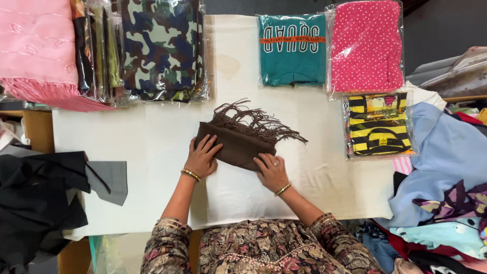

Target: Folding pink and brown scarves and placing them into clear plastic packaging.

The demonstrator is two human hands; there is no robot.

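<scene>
A folded brown scarf point(238, 142) with a fringe at its far edge lies in the middle of a white-covered table point(152, 147). My left hand point(201, 156) rests flat on the scarf's left end, fingers spread. My right hand point(272, 171) presses on the near right corner of the scarf, fingers extended. Neither hand grips the cloth; both lie on top of it. Gold bangles sit on both wrists.
Packaged clothes lie along the far side: a camouflage piece point(160, 48), a teal shirt point(292, 48), a pink dotted garment point(366, 45), a yellow-black striped one point(378, 123). A pink fringed cloth point(38, 50) hangs far left. Black fabric point(40, 195) lies left, loose clothes point(446, 193) right.
</scene>
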